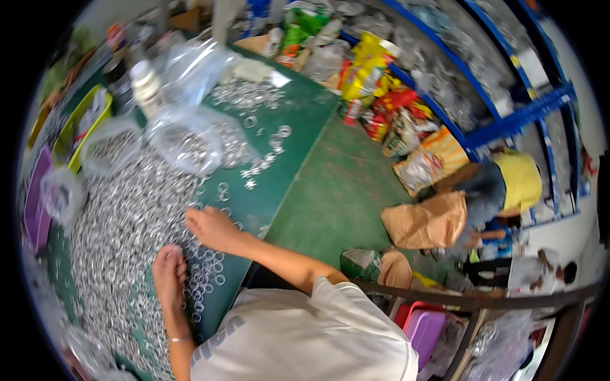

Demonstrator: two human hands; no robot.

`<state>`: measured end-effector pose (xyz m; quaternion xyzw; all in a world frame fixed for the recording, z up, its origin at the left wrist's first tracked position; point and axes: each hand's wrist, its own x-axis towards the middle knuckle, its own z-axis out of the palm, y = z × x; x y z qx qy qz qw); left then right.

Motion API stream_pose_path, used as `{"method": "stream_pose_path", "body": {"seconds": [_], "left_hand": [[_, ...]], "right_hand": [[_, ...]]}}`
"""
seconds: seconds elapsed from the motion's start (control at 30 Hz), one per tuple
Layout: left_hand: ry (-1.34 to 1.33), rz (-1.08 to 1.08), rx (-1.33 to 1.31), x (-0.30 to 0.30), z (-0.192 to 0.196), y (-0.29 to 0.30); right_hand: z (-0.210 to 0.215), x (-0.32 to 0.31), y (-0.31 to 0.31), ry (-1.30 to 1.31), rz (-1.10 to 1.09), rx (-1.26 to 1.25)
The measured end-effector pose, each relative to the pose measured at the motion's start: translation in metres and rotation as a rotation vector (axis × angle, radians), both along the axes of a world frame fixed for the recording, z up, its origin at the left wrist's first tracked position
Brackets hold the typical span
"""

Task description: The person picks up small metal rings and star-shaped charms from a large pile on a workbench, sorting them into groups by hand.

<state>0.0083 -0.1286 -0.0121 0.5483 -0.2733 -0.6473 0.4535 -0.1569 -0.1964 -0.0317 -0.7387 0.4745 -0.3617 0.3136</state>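
Observation:
A wide heap of small silvery metal rings (114, 222) covers much of the green table (302, 117). My left hand (169, 268) is at the heap's right side, its fingers curled in; what they hold, if anything, I cannot make out. Just beyond it and to the right, my right hand (208, 227) is bent down over the heap's edge with its fingertips drawn together. Whatever lies between those fingertips is hidden. Looser rings (204, 273) lie spread on the table between my hands and my body.
Clear plastic bags of metal pieces (184, 143) stand behind the heap, near a white bottle (146, 86). A lime-green bin (81, 130) and purple bin (38, 197) line the left side. Right of the table, a person in yellow (518, 181) bends near a brown sack (426, 221) and blue shelving (515, 114).

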Motion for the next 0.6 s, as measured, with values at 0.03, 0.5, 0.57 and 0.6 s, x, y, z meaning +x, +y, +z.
{"method": "stream_pose_path", "body": {"seconds": [0.03,0.5,0.57,0.6], "left_hand": [[0.135,0.036,-0.036,0.000,0.000,0.002],[0.618,0.200,0.256,-0.003,-0.024,0.023],[0.885,0.197,0.147,0.000,-0.040,0.035],[1.053,0.127,-0.015,-0.008,-0.037,0.040]], "right_hand": [[-0.009,0.000,-0.001,-0.201,0.045,-0.011],[0.015,0.041,0.050,-0.660,0.007,0.056],[0.029,0.042,0.057,-0.474,0.000,-0.112],[0.032,0.044,0.062,-0.374,-0.007,-0.225]]}}
